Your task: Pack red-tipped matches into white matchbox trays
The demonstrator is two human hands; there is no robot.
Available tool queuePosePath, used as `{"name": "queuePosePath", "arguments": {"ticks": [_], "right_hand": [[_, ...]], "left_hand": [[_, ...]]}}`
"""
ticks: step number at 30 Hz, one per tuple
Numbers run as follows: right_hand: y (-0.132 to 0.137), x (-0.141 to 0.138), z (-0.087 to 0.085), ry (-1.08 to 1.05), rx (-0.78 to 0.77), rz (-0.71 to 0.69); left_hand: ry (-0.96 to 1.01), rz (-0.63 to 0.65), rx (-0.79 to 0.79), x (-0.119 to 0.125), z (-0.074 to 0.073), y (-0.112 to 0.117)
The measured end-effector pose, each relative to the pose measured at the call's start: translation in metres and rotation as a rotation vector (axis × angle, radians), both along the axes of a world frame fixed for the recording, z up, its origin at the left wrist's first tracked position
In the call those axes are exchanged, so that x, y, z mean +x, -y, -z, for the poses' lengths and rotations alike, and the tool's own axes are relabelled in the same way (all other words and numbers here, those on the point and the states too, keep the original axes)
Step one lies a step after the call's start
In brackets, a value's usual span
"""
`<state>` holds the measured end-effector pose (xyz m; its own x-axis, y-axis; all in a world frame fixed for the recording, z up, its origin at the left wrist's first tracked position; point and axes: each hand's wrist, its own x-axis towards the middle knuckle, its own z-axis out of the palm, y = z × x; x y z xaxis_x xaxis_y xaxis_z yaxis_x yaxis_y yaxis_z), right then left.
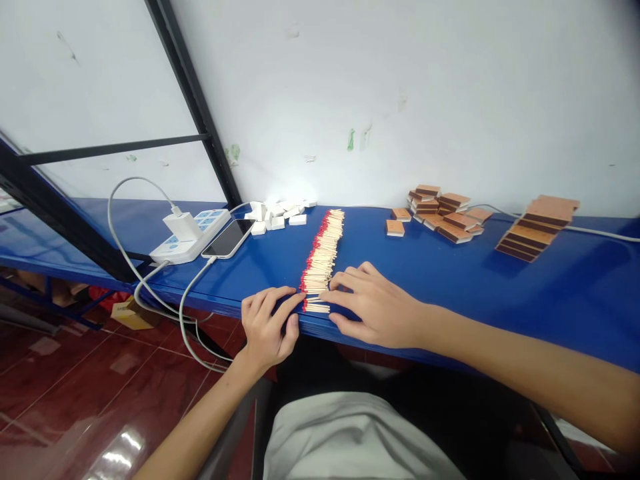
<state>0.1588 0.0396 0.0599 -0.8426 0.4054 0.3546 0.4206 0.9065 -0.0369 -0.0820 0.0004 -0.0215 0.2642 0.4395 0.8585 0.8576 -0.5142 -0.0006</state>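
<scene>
A long row of red-headed matches (321,257) runs from near the wall to the front edge of the blue table, red heads to the left. A small group of matches (317,308) lies at the near end, with a narrow gap behind it. My left hand (267,327) rests at the table's edge; its index fingertip touches the red heads by that gap, the thumb stands apart and the other fingers are bent. From the right, my right hand (375,305) reaches the plain stick ends with fingers spread, index fingertip at a match in the gap. No match is clearly gripped.
White small boxes (277,217) are heaped near the wall. Brown matchbox sleeves (453,217) lie piled at right, beside a leaning stack of sleeves (535,230). At left are a phone (230,239), a power strip (193,240) with a charger, hanging cables and a black frame post (200,107).
</scene>
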Motion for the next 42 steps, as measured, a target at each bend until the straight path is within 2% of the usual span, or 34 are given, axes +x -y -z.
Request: {"name": "queuePosePath", "arguments": {"ticks": [12, 20, 37, 42], "right_hand": [[-0.001, -0.0001, -0.0004, -0.018, 0.027, -0.02], [-0.0003, -0.0013, -0.0022, 0.015, -0.004, 0.04], [0.0002, 0.0003, -0.0013, 0.013, -0.012, 0.012], [0.0006, -0.0008, -0.0029, 0.016, -0.018, 0.016]], "left_hand": [[-0.009, -0.008, -0.011, -0.0014, 0.0014, -0.0002], [-0.017, -0.015, -0.024, -0.001, 0.0026, -0.0004], [-0.019, -0.005, -0.012, -0.0009, 0.0021, -0.0008], [-0.005, 0.001, -0.061, 0.0012, -0.0014, 0.0022]]}}
